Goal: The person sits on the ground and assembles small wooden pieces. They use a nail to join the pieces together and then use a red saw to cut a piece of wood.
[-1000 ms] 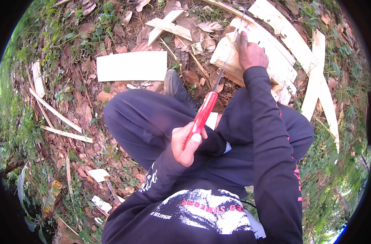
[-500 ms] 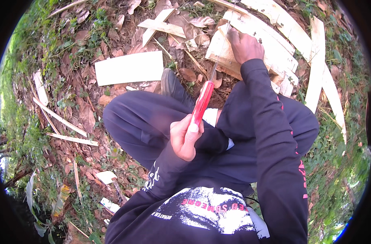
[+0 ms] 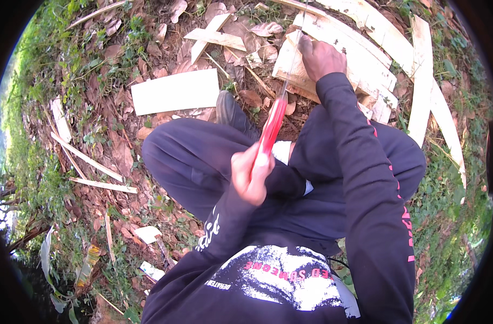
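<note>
My left hand (image 3: 252,174) is closed round the red handle of a handsaw (image 3: 274,123), in front of my crossed legs. The thin blade points away from me and crosses the near-left end of a pale wooden board (image 3: 289,60), on top of a stack of boards. Right beside the blade, my right hand (image 3: 323,60) bears down on this board with its fingers curled. The thumb lies close to the blade; the fingertips are hidden beneath the hand.
A white rectangular board (image 3: 175,92) lies left of my shoe (image 3: 234,116). Two crossed offcuts (image 3: 211,36) rest on dry leaves beyond it. Long pale planks (image 3: 421,81) cross at the right. Thin wood strips (image 3: 88,156) are scattered at the left among leaves and grass.
The saw and my left hand have slid a little away from me, so the blade reaches farther past the board. My right hand still presses at the same place on the wood.
</note>
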`<state>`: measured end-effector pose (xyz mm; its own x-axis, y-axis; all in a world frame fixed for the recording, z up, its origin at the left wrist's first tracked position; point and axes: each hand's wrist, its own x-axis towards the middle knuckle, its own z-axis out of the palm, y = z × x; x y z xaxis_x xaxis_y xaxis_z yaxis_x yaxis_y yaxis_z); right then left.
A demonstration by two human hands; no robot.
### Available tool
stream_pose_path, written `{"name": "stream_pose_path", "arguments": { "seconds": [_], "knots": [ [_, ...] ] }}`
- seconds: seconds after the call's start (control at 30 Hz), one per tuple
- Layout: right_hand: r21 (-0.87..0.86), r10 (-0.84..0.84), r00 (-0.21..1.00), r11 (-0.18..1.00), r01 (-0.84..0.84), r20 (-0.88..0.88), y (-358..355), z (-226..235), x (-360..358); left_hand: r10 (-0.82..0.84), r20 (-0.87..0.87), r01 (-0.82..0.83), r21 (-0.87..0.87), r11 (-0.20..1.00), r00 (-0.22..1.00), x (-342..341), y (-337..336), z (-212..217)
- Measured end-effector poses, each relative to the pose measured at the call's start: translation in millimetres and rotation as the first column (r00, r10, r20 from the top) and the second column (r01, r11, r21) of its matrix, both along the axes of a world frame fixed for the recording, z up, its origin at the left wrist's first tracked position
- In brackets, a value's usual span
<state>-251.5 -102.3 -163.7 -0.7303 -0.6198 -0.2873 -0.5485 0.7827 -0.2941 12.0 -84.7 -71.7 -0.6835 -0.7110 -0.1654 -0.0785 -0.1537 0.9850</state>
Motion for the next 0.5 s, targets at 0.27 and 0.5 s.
{"name": "stream_pose_path", "arguments": {
  "seconds": [0.27, 0.5],
  "knots": [
    [-0.038, -0.007, 1.000, 0.999, 0.007, -0.010, -2.5, -6.2, 3.7, -0.046, -0.005, 0.046, 0.047, 0.998, 0.999, -42.6, -24.0, -18.0],
    [-0.036, 0.014, 0.999, 0.999, -0.015, -0.039, 2.8, -5.0, 2.2, -0.013, -0.006, 0.013, 0.061, 0.998, 1.000, 4.9, -4.4, 12.3]
  ]
}}
